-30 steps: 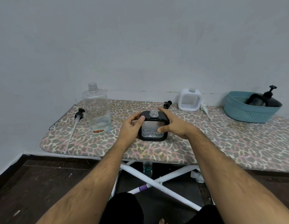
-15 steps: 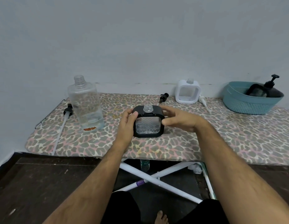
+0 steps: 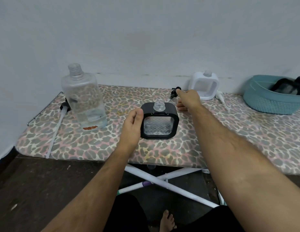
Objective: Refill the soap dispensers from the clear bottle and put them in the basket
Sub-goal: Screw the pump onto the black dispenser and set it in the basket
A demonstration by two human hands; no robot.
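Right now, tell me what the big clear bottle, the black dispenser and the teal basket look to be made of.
Clear bottle: transparent plastic, likely; the board's pattern shows through it and its neck is threaded.
Black dispenser: matte black frame, probably plastic, round a clear textured window, plastic or glass; the left hand holds its side.
Basket: teal moulded plastic, seemingly, with ribbed walls like weaving.

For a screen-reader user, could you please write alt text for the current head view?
A person's left hand grips a square black soap dispenser, uncapped, on a leopard-print board, while the right hand reaches a black pump behind it. A tall clear bottle stands left; a teal basket sits far right.
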